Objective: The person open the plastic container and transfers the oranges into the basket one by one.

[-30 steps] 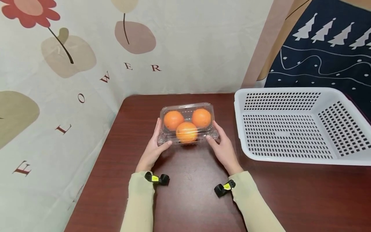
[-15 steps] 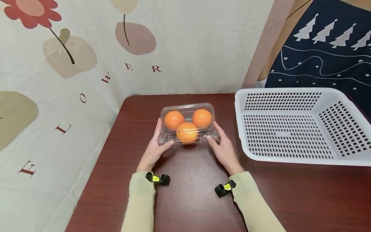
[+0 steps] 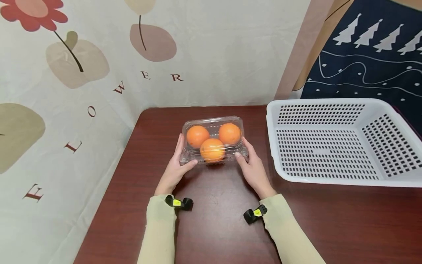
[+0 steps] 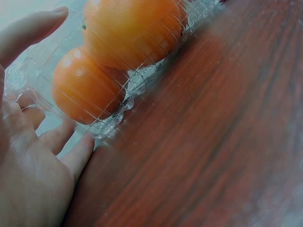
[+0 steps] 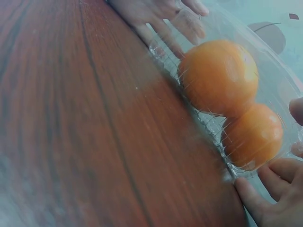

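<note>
A clear plastic clamshell box (image 3: 212, 120) with its lid down sits on the table. Three oranges show through it: one at the back left (image 3: 197, 136), one at the back right (image 3: 229, 134) and one in front (image 3: 212, 150). My left hand (image 3: 173, 172) holds the box's left end, thumb at the front corner and fingers along the side. At the opposite end my right hand (image 3: 256, 172) grips it the same way. In the left wrist view, fingertips (image 4: 80, 153) touch the box's lower edge. The right wrist view shows fingers (image 5: 253, 196) against the box's end.
A white perforated plastic basket (image 3: 329, 180) stands on the table to the right of the box. The dark red wooden table (image 3: 214, 227) meets a printed cloth backdrop (image 3: 224, 55) behind the box and along its left edge. A navy cloth (image 3: 366, 69) hangs behind the basket.
</note>
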`<state>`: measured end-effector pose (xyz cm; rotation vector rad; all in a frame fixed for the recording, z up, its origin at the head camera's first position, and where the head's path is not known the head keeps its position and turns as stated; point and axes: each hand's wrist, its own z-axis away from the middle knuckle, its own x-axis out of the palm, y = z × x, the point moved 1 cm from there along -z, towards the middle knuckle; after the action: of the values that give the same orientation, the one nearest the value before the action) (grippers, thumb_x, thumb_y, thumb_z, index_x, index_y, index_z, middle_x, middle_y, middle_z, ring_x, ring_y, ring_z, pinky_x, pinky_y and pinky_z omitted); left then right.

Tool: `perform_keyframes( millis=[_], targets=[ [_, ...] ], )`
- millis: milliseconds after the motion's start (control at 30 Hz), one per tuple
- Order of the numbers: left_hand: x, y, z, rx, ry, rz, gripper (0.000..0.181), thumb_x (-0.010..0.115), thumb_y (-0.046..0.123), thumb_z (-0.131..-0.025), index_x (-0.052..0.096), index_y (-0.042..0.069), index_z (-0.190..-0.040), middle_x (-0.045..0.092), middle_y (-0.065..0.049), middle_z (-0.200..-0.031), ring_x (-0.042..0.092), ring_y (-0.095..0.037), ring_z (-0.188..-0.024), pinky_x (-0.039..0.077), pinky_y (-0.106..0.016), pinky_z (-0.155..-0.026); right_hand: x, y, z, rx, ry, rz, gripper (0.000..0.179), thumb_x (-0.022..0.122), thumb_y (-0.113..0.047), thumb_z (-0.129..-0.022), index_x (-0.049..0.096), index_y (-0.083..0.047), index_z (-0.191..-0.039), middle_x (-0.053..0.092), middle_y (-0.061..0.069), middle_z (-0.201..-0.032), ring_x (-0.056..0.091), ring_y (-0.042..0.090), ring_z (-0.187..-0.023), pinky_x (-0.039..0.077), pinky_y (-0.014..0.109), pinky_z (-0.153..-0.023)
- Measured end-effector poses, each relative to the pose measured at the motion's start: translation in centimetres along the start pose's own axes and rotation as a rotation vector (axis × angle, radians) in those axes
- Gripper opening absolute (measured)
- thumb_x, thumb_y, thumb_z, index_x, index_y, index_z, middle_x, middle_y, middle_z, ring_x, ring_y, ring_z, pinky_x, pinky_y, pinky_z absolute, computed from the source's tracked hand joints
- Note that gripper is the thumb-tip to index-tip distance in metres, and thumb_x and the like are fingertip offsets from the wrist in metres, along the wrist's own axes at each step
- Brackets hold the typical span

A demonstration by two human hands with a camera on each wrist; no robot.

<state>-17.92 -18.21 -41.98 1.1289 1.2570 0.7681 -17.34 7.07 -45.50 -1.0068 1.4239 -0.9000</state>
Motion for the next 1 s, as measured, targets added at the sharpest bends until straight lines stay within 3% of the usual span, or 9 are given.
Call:
perform_keyframes(
  millis=[300, 600, 1000],
  targets=[
    [-0.09, -0.04, -0.04, 0.023, 0.003, -0.032, 0.086, 0.064, 0.013, -0.081, 0.005, 0.019, -0.144, -0.007, 0.008, -0.149, -0.003, -0.006, -0.133, 0.007, -0.054, -0.104, 0.11, -0.09, -0.04, 0.006, 0.005, -0.006, 0.056, 0.047, -0.046, -0.088, 0.025, -0.037, -0.138, 0.033, -0.003, -0.14, 0.048, 0.02, -0.113, 0.042, 0.041, -0.088],
    [0.04, -0.03, -0.15, 0.04, 0.0, -0.033, 0.089, 0.065, 0.012, -0.08, 0.004, 0.018, -0.144, -0.005, 0.018, -0.146, -0.003, -0.008, -0.134, 0.01, -0.051, -0.104, 0.06, -0.09, -0.13, -0.014, 0.024, -0.037, 0.057, 0.049, -0.045, -0.087, 0.03, -0.03, -0.138, 0.037, 0.0, -0.138, 0.036, 0.013, -0.123, 0.041, 0.037, -0.091],
    [0.11, -0.51, -0.33, 0.031, 0.01, -0.062, 0.088, 0.065, 0.014, -0.08, 0.005, 0.019, -0.144, -0.004, 0.02, -0.146, -0.002, -0.006, -0.133, 0.009, -0.051, -0.104, -0.12, -0.02, -0.28, -0.044, 0.052, -0.001, 0.055, 0.052, -0.044, -0.086, 0.036, -0.025, -0.136, 0.042, 0.001, -0.134, 0.043, 0.015, -0.117, 0.044, 0.035, -0.087]
  ],
)
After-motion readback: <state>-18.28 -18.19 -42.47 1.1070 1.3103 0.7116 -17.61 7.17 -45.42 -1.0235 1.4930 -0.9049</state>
